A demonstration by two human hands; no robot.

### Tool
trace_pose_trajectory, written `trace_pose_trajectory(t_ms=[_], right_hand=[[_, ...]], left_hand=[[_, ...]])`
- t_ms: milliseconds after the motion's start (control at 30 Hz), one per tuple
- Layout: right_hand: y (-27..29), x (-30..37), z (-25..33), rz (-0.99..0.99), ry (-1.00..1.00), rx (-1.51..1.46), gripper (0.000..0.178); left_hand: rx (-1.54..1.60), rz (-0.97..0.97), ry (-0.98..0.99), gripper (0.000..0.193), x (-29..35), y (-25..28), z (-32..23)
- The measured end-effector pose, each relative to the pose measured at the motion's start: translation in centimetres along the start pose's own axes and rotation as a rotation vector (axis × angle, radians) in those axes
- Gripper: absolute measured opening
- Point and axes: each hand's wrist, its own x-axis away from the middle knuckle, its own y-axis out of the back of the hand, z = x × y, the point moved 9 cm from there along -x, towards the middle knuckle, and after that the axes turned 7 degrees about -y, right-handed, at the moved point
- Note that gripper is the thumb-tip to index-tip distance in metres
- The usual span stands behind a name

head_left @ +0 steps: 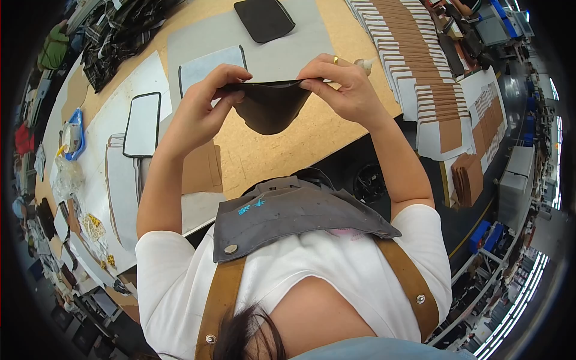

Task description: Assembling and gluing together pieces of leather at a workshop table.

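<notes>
Between my hands hangs a black, sheet-like piece [268,113], perhaps leather, its top edge pulled taut and its lower part curving down like a pouch. My left hand [207,103] pinches the left corner between thumb and fingers. At the right corner, my right hand [343,90] has the same edge pinched; a ring is on one finger. Behind the left hand lies a pale panel with a black border [211,62], partly covered by that hand. Farther back rests a black panel with rounded corners [264,19] on a grey sheet [201,37].
Long rows of overlapping brown and white pieces [414,54] line the right side. Left of my forearm are a white panel with a black rim [142,125] and brown sheets [202,170]. A blue tray [74,133] and dark plaid cloth [114,45] are farther left.
</notes>
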Motion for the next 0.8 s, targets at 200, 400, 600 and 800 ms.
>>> trace_pose_trajectory(t_ms=[200,400,600,800], right_hand=[[0.2,0.3,0.3,-0.037,-0.037,-0.015,0.007],[0.1,0.5,0.6,-0.032,-0.021,0.017,0.007],[-0.1,0.6,1.2,-0.016,-0.027,0.084,0.007],[-0.3,0.8,0.9,-0.027,-0.076,0.086,0.009]], left_hand=[[-0.120,-0.077,-0.042,0.016,-0.3,0.1,-1.4],[-0.165,-0.054,0.013,0.011,-0.4,-0.1,-1.0],[-0.022,-0.030,0.114,0.009,-0.3,-0.3,-0.5],[-0.055,-0.075,-0.031,0.006,-0.7,-0.2,-2.0]])
